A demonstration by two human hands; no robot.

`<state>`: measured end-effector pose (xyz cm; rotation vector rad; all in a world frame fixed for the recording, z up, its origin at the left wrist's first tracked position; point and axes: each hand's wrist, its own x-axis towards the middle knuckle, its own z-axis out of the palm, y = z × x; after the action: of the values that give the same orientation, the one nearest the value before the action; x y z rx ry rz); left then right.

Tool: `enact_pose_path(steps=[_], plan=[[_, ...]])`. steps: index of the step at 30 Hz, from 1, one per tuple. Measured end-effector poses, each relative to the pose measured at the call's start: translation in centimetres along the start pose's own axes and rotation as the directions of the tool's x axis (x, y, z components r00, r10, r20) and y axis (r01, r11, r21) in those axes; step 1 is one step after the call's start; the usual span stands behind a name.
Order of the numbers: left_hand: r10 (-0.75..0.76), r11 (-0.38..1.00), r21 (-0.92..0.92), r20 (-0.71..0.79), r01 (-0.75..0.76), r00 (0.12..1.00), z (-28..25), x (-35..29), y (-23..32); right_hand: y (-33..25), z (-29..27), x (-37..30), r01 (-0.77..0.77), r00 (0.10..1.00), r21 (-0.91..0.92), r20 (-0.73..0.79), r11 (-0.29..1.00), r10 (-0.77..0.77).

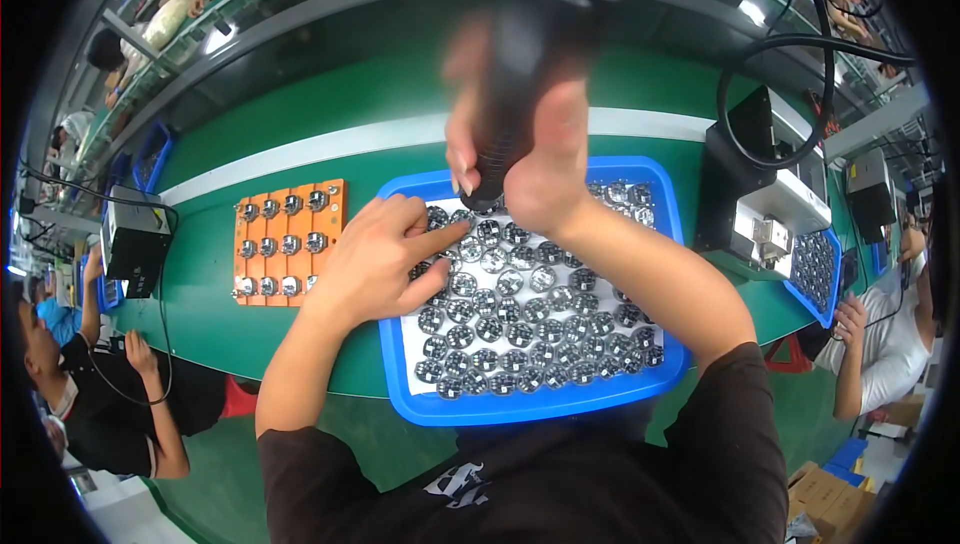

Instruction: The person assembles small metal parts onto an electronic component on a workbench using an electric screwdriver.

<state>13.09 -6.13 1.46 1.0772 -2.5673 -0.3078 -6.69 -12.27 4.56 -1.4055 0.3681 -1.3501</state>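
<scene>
A blue plastic tray lies in front of me, lined with white and filled with several small round metallic-and-black parts. My right hand is wrapped round a black electric screwdriver, which points down over the tray's far side. Hand and tool are smeared by motion, and the tool's tip is partly hidden. My left hand rests over the tray's left rim. Its index finger reaches to the parts beside the screwdriver's lower end, with the thumb apart from it. I see nothing held in that hand.
An orange fixture bearing rows of similar parts sits left on the green table. Boxy devices stand at the left and right. A black cable loops at the upper right. Other people work on both sides and opposite.
</scene>
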Motion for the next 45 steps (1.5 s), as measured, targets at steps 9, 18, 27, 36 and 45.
enact_pose_path(steps=[9, 18, 27, 36, 45], plan=[[0.000, 1.000, 0.000, 0.010, 0.000, 1.000, 0.2, 0.0, -0.2, 2.8, 0.2, -0.8, 0.030, 0.998, 0.129, -0.057, 0.991, -0.022], [-0.044, 0.999, 0.022, 0.013, 0.044, 0.999, 0.0, 0.6, 0.8, 3.3, 0.4, -1.2, 0.050, 0.996, 0.184, -0.085, 0.982, -0.035], [-0.064, 0.996, -0.063, 0.014, 0.065, 0.998, 0.4, 0.6, 2.1, 5.0, 1.5, -0.7, 0.183, 0.974, 0.036, -0.140, 0.982, -0.176], [-0.056, 0.998, -0.017, 0.046, 0.056, 0.997, 0.5, 0.5, 2.5, 3.7, 1.2, -0.3, 0.138, 0.990, 0.129, -0.057, 0.982, -0.131], [-0.131, 0.986, 0.122, 0.184, 0.110, 0.974, -1.5, 1.2, 4.5, 0.8, -0.1, -1.0, 0.207, 0.967, 0.103, -0.172, 0.973, -0.188]])
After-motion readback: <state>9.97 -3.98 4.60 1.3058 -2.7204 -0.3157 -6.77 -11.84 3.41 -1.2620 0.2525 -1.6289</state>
